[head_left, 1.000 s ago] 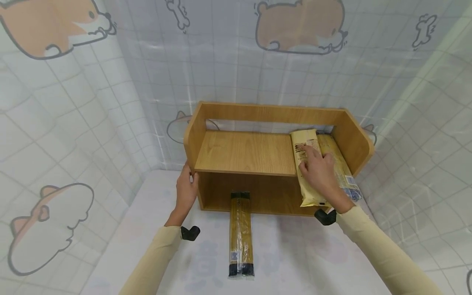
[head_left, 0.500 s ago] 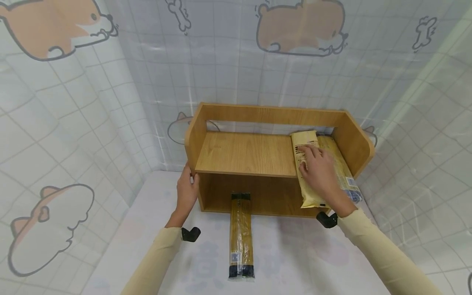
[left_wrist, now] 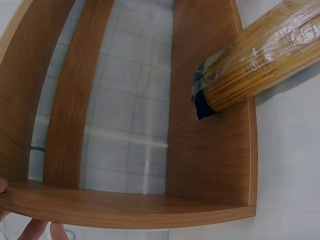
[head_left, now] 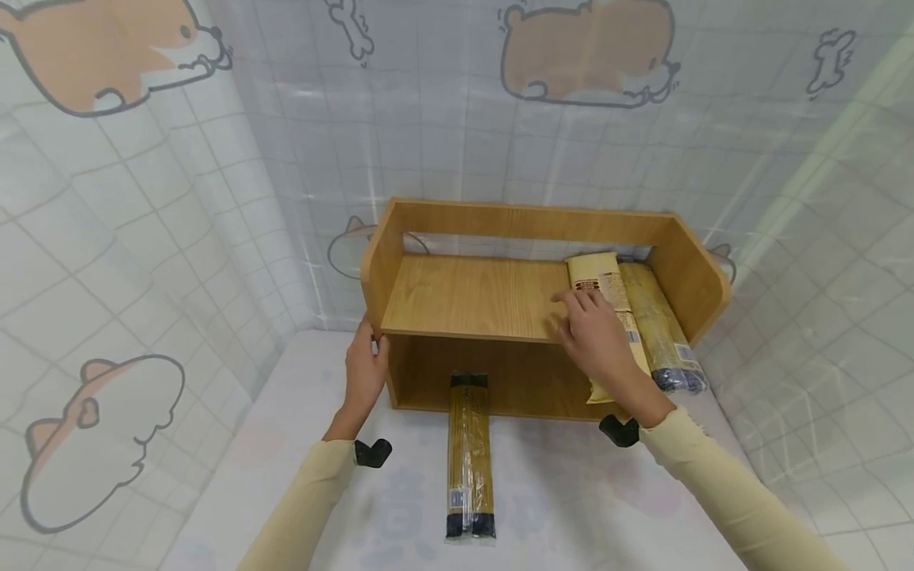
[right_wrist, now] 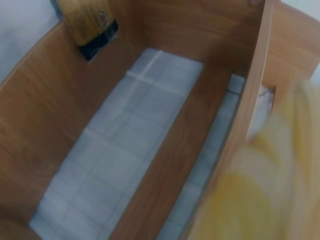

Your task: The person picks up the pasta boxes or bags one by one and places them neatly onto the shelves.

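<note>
Yellow printed packet (head_left: 618, 295) lies on the top deck of the wooden shelf (head_left: 471, 297), beside a clear-wrapped noodle bundle (head_left: 655, 317)! Right hand (head_left: 598, 337) has just slid left, fingers loose, seemingly released, so placement looks done; left hand (head_left: 364, 370) grips the side panel (head_left: 382, 274).

The person's left hand (head_left: 366, 369) grips the left end panel of a wooden shelf (head_left: 478, 297), while the right hand (head_left: 598, 333), fingers bent, is over a cream packet (head_left: 612, 287) on the upper board and partly hides it (whether they touch is hard to tell). Just right of that packet lies a clear-wrapped yellow bundle (head_left: 657, 317), both jutting past the board's front edge. A dark-ended bundle (head_left: 470, 452) reaches from the lower compartment onto the white counter (head_left: 571, 492).
</note>
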Available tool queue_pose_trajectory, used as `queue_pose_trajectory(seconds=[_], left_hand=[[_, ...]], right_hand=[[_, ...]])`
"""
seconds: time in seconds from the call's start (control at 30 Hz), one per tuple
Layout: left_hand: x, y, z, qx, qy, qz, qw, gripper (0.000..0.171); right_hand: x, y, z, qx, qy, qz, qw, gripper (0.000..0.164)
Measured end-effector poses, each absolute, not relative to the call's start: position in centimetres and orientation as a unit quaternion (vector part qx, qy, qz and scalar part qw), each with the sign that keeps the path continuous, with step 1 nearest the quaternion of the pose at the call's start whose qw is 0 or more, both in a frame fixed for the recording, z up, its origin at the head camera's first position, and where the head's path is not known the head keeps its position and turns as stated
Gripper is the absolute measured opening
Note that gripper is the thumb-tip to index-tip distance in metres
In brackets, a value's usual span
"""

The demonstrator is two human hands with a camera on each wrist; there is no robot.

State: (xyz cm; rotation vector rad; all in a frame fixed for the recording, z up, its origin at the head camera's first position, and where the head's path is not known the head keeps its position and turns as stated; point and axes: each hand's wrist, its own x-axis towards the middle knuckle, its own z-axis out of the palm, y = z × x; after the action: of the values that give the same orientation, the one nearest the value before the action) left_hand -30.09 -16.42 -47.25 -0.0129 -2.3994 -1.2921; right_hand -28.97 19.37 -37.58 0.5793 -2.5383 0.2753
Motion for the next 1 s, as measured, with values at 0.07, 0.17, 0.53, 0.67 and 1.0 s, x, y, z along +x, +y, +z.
queue_pose_trajectory(seconds=[0.07, 0.17, 0.53, 0.67, 1.0], left_hand=[[-30.1, -16.4, -47.2, -0.006, -0.861, -0.464, 0.208, 0.055], [-30.2, -16.3, -47.1, -0.004, -0.862, -0.462, 0.207, 0.056], [-30.1, -16.3, -47.2, 0.001, -0.861, -0.464, 0.208, 0.056], [-30.1, -16.3, -47.2, 0.000, -0.860, -0.466, 0.208, 0.056], [-30.1, -16.3, -47.1, 0.002, -0.861, -0.463, 0.210, 0.056]], right_hand=[[-28.8, 19.0, -37.6, 0.213, -0.939, 0.111, 0.244, 0.034], [-28.4, 18.4, -37.7, 0.215, -0.941, 0.135, 0.225, 0.035], [-27.6, 16.5, -38.1, 0.252, -0.928, 0.163, 0.220, 0.034], [-27.3, 16.1, -38.4, 0.265, -0.926, 0.166, 0.214, 0.034], [-26.6, 14.9, -39.5, 0.338, -0.904, 0.155, 0.212, 0.037]])
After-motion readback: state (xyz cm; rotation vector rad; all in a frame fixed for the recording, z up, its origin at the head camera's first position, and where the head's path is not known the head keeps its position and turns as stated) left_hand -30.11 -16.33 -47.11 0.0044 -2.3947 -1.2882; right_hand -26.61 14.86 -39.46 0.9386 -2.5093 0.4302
